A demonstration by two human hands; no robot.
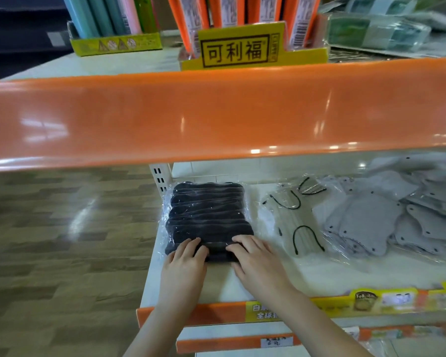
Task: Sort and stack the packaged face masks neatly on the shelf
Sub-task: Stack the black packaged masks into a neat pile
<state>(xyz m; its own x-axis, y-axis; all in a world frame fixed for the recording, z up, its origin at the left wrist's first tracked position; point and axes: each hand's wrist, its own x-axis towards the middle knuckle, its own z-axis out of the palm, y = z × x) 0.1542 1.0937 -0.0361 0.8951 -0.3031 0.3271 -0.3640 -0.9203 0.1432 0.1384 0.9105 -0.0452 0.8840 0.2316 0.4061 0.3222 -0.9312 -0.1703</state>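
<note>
A clear plastic pack of black face masks lies at the left end of the white shelf. My left hand rests on its near left corner with the fingers laid flat. My right hand presses its near right edge, fingers slightly bent over it. To the right lies a clear pack of white masks with black ear loops. Further right, several packs of grey masks are strewn and overlapping.
An orange shelf lip hangs just above and overhangs the back of the mask shelf. On the upper shelf stands a yellow display box with orange packages. The shelf's left end borders a wood-pattern floor. Price labels line the front edge.
</note>
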